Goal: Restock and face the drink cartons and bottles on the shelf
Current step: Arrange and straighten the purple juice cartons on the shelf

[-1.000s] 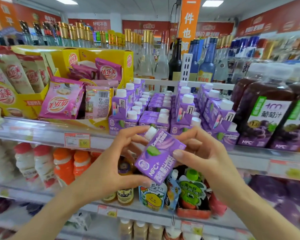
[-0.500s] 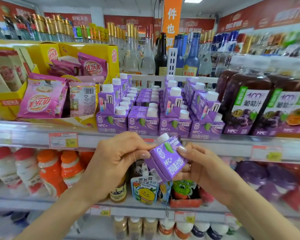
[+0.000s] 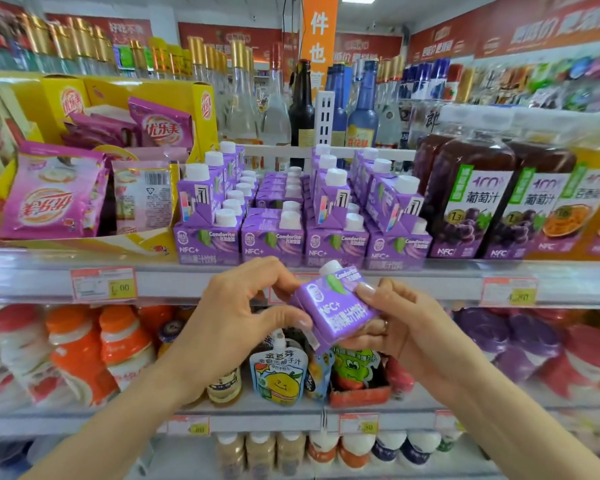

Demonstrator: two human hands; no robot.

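Two hands | left hand [image 3: 236, 327], right hand [image 3: 406, 327] both gripping purple carton [image 3: 336, 310]

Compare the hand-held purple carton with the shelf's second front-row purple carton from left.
The held purple carton is tilted; the shelved purple carton stands upright. The held one is gripped by left hand and right hand; the shelved one sits untouched. Both have white caps, NFC+ print.
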